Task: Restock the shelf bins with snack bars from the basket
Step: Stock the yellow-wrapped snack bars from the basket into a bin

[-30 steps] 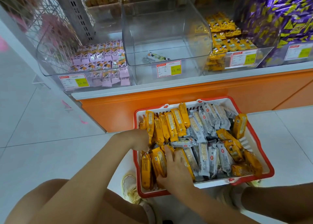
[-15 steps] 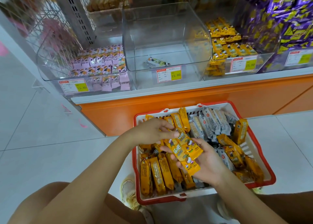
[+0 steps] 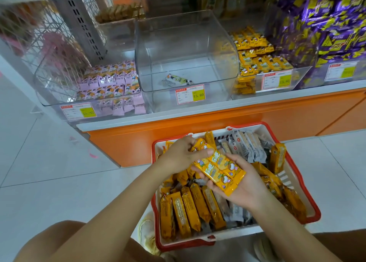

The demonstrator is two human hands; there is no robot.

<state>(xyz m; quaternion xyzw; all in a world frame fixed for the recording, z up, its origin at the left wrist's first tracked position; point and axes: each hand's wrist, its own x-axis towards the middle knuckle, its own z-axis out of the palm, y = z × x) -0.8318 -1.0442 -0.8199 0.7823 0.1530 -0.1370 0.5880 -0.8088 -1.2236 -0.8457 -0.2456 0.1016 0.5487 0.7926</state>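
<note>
A red-rimmed white basket (image 3: 293,184) on the floor holds several yellow and grey snack bars. Above it, a bunch of yellow bars (image 3: 217,167) lies across my right hand (image 3: 245,184), whose palm faces up and whose fingers curl under them. My left hand (image 3: 182,152) grips the far end of the same bunch from above, thumb on top. On the shelf, the middle clear bin (image 3: 223,44) holds a single bar (image 3: 177,80). The bin to its right (image 3: 281,87) is part filled with yellow bars.
A left clear bin (image 3: 49,95) holds purple packs, and purple bags (image 3: 326,24) fill the far right one. Price tags hang on the bin fronts. An orange shelf base (image 3: 217,121) stands right behind the basket. White floor tiles spread to the left. My knees are at the bottom.
Both hands came up out of the basket with a bunch of yellow bars. The bunch now sits higher, and my left hand has closed over its far end.
</note>
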